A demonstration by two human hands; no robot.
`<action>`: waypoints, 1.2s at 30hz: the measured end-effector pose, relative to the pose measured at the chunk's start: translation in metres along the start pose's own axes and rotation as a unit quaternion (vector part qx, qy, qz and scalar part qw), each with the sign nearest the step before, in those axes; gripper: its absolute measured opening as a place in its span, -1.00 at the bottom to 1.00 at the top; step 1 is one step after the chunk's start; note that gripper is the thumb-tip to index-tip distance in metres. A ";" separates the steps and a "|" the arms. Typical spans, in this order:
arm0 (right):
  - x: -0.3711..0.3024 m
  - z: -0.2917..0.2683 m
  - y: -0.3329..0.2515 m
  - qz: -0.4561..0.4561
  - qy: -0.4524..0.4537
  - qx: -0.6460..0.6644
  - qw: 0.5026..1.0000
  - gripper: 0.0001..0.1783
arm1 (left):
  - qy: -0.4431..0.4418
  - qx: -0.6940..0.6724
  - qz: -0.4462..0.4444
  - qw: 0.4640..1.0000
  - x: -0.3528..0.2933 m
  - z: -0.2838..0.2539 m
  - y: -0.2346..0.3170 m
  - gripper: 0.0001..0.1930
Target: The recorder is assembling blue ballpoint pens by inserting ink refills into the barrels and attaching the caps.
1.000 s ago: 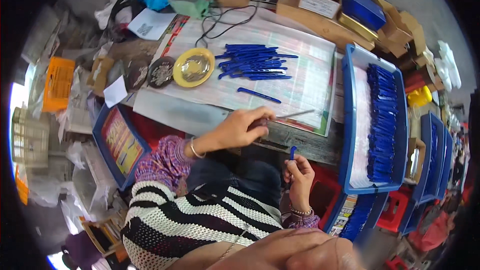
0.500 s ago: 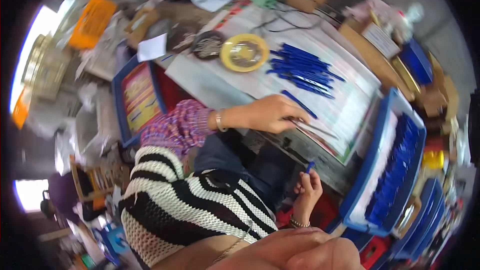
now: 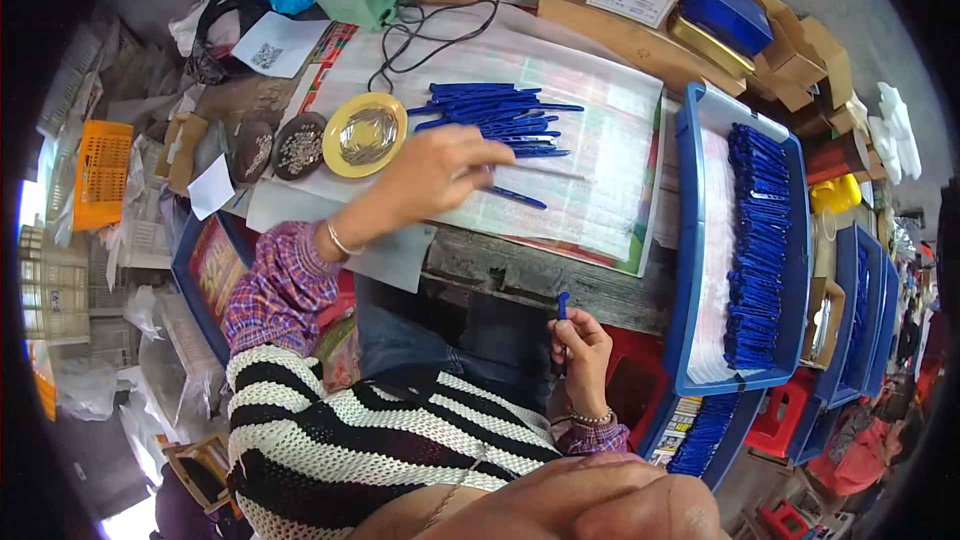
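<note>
Closer to the one yellow bowl (image 3: 334, 148) than before, the left hand (image 3: 435, 178) pinches one thin rod (image 3: 550, 171), while the right hand (image 3: 585, 352), right of the bowl, closes around one blue handle (image 3: 562, 306).

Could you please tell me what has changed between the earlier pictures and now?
The left hand, holding a thin tool, has moved from the table's front edge farther out, toward the yellow dish and blue pile. Nothing was visibly taken up or let go. The right hand still holds a blue piece; dish and pile stayed put.
</note>
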State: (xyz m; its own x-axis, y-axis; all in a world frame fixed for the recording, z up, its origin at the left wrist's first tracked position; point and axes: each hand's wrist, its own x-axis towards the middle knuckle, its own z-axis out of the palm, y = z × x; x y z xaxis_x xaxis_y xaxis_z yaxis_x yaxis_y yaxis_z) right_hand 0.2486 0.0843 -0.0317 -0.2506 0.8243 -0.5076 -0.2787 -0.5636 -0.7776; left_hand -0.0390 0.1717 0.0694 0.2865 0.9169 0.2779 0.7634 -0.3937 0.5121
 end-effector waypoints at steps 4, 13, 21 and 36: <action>0.003 -0.001 -0.002 0.003 -0.014 -0.014 1.000 -0.84 | 0.083 0.196 0.072 0.974 0.066 -0.035 -0.020 -0.74; 0.002 -0.001 -0.010 0.025 -0.016 0.002 1.000 -0.84 | 0.180 0.401 0.115 0.891 0.228 -0.073 -0.042 -0.81; 0.014 -0.008 -0.014 0.077 -0.041 -0.009 0.996 -0.84 | 0.094 0.495 0.101 0.858 0.285 -0.046 -0.042 -0.83; 0.014 -0.010 -0.014 0.087 -0.034 -0.027 0.995 -0.85 | 0.105 0.387 0.132 0.907 0.274 -0.023 -0.025 -0.70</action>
State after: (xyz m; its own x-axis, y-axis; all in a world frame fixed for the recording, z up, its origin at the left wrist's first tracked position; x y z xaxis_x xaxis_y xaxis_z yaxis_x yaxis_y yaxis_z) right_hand 0.2578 0.1043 -0.0317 -0.3532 0.7075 -0.6122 -0.1753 -0.6928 -0.6995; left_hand 0.0078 0.4313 0.1514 0.4641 0.7331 0.4972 0.8850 -0.3600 -0.2953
